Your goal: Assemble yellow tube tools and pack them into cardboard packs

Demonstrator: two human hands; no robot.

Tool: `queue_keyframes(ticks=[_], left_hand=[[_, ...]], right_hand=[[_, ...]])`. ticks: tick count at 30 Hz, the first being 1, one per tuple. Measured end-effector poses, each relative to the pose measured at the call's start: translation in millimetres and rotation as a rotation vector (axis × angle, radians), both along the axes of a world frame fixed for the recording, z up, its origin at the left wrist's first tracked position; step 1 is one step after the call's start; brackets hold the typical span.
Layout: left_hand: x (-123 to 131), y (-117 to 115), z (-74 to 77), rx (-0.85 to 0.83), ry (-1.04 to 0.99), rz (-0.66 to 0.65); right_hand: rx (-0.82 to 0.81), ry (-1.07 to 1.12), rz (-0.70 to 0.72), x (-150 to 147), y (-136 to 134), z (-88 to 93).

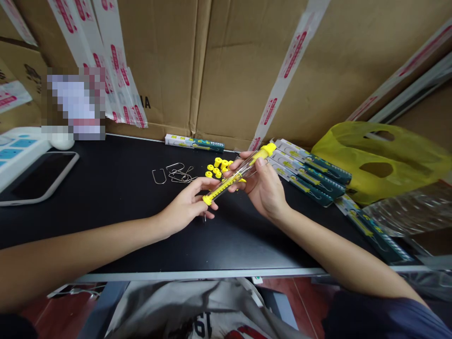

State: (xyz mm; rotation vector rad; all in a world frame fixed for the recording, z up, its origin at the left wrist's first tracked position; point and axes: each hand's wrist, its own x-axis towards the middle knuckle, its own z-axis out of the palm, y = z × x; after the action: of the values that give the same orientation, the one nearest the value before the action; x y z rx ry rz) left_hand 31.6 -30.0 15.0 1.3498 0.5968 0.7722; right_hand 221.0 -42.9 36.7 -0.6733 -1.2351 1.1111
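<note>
A clear tube with a yellow scale inside and yellow ends (231, 180) is held at a slant above the black table. My left hand (192, 203) pinches its lower left end, and a small metal piece shows just under those fingers. Around the upper right part of the tube, below the yellow cap, are the fingers of my right hand (263, 186). Behind the tube lie several small yellow caps (217, 167), partly hidden by it. Bent metal wire hooks (181, 174) rest to the left of the caps.
Printed slim boxes (310, 170) are stacked at the right, beside a yellow plastic bag (399, 146) and clear wrapped items. One more box (194, 143) lies at the back. A phone (40, 176) and a white power strip (24, 146) are at the left. Cardboard stands behind.
</note>
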Motion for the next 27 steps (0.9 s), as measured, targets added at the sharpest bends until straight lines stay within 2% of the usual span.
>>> queue_keyframes(ticks=[6, 14, 20, 27], left_hand=[[-1.2, 2.1, -4.7, -0.028, 0.108, -0.029], [-4.7, 5.2, -20.2, 0.258, 0.161, -0.080], [-7.1, 5.9, -14.4, 0.349, 0.231, -0.088], [-6.7, 9.9, -8.8, 0.311, 0.224, -0.078]], right_hand=[[-0.022, -0.001, 0.009, 1.2, 3.6, -0.9], [-0.053, -0.030, 0.019, 3.3, 5.0, -2.2], [-0.031, -0.048, 0.033, 2.3, 3.5, -2.3], [-0.042, -0.030, 0.007, 3.7, 5.3, -1.4]])
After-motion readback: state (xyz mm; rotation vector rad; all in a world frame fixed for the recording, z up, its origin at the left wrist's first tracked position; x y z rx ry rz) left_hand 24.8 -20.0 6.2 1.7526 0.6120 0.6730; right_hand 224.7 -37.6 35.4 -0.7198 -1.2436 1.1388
